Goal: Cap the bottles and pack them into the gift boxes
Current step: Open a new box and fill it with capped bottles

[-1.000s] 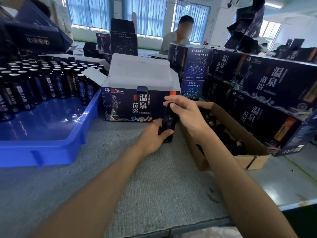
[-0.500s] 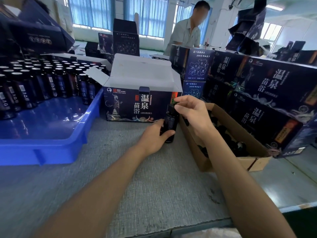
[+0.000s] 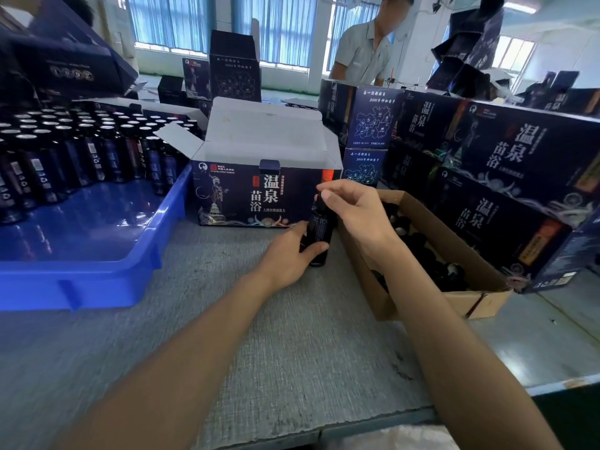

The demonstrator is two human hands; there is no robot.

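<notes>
Your left hand [image 3: 285, 254] wraps the lower body of the dark bottle [image 3: 319, 233]. The bottle stands upright on the grey table [image 3: 292, 352], just in front of the open gift box [image 3: 259, 196] and beside the cardboard box [image 3: 493, 302] of caps. Your right hand [image 3: 354, 212] pinches the cap [image 3: 319, 203] at the neck. This looks like the capping step; I can't tell if the cap is seated. Brace the base flat, set the cap square and twist with your fingertips until it's snug, without tilting the bottle. More bottles [image 3: 81, 157] wait in the blue tray [image 3: 97, 287].
</notes>
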